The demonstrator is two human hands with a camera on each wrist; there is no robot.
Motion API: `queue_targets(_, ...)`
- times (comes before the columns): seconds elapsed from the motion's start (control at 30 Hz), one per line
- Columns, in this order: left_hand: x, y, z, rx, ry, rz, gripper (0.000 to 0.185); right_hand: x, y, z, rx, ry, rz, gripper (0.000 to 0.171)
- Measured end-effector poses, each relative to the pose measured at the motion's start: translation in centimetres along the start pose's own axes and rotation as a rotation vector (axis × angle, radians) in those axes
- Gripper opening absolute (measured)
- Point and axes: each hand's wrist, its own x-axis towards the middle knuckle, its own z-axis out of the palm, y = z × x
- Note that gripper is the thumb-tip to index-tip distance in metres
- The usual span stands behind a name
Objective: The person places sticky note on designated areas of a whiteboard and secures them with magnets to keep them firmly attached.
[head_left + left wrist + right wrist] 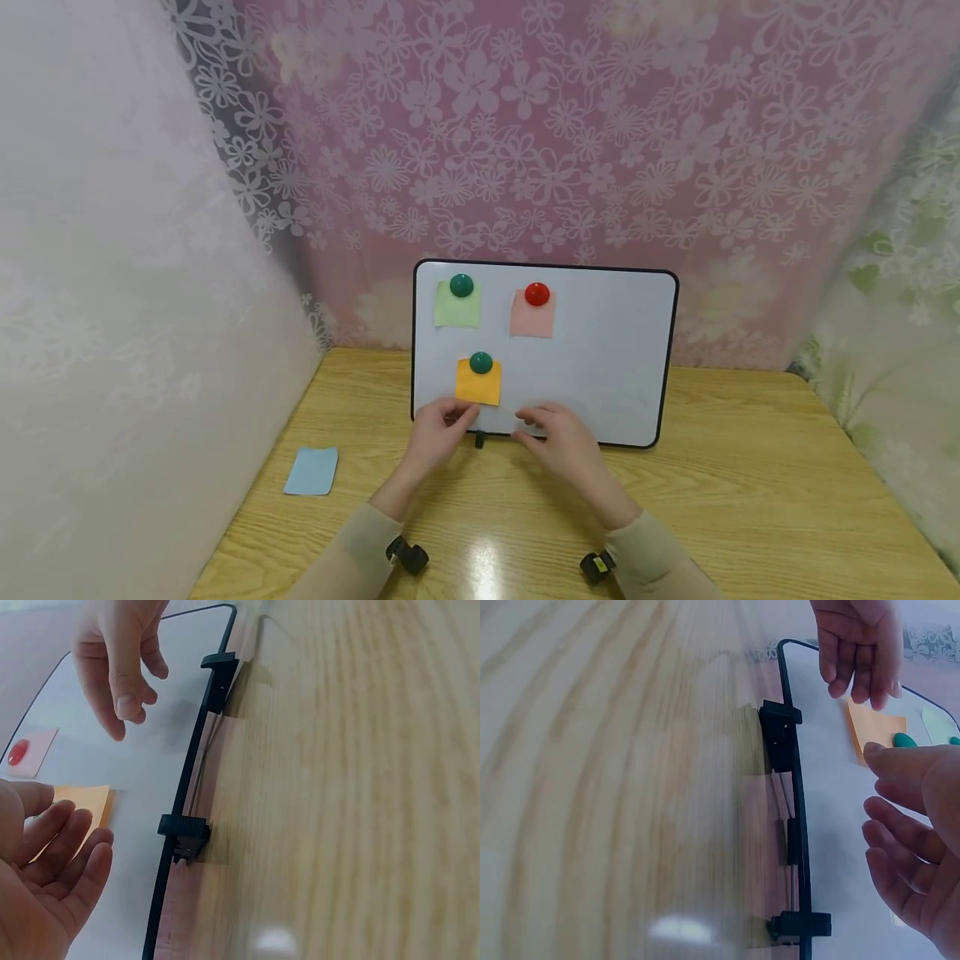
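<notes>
Pink flowery curtains hang behind our wooden desk. A whiteboard stands on it, and an orange sticky note sits low on the board under a green magnet. The note looks thin and bendy — best pinched at a loose bottom corner. Our left hand hovers just below it, fingers loose. Our right hand is loose too — both hold nothing.

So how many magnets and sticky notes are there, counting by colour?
Green magnets: 2
Red magnet: 1
Green note: 1
Pink note: 1
Orange note: 1
Blue note on the table: 1
Total: 7
</notes>
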Motion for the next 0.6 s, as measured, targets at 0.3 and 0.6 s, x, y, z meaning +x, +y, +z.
queue_targets(0.3, -1.0, -0.4, -0.9, -0.027, -0.055, -0.029, 0.027, -1.2, 0.9, -0.5, 0.022, -0.038, 0.030, 0.032)
queue_targets(0.6, -1.3, -0.8, -2.1, -0.021, -0.090, -0.068, 0.029, -1.9, 1.8, -1.1, 0.047, -0.057, 0.056, 0.031)
